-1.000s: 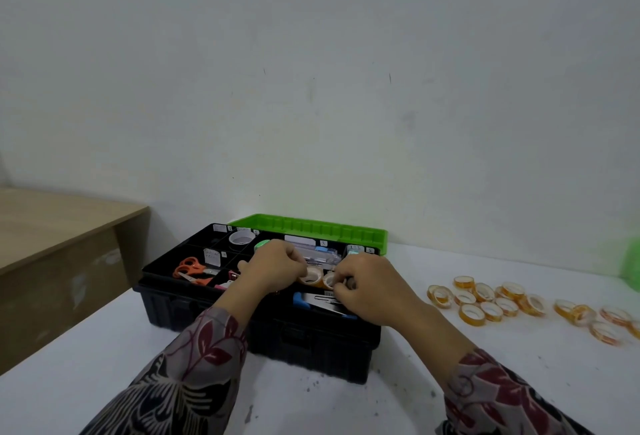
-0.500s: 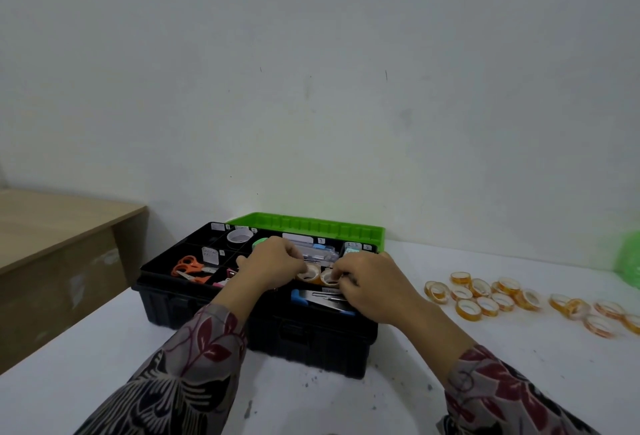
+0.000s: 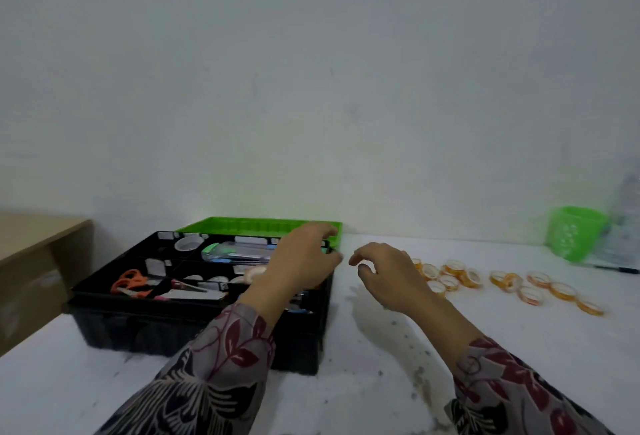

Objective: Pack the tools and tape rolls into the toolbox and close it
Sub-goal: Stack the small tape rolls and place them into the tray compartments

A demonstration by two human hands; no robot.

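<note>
A black toolbox (image 3: 194, 327) stands open on the white table, its green lid (image 3: 256, 225) lying back toward the wall. Inside lie orange scissors (image 3: 129, 283), a white cup (image 3: 188, 243), clear packets (image 3: 239, 250) and a tape roll (image 3: 254, 272). My left hand (image 3: 300, 260) hovers over the box's right end, fingers loosely curled, holding nothing. My right hand (image 3: 384, 275) hangs just right of the box above the table, fingers relaxed and empty. Several orange tape rolls (image 3: 450, 277) lie scattered on the table to the right.
A green basket (image 3: 573, 236) stands at the far right by the wall, with a pen (image 3: 616, 269) in front of it. A wooden desk (image 3: 31, 254) sits lower at the left. The white wall rises close behind the table.
Both hands have let go of the tape rolls in the box and lifted away to the right. The right hand has left the box and is over the table.
</note>
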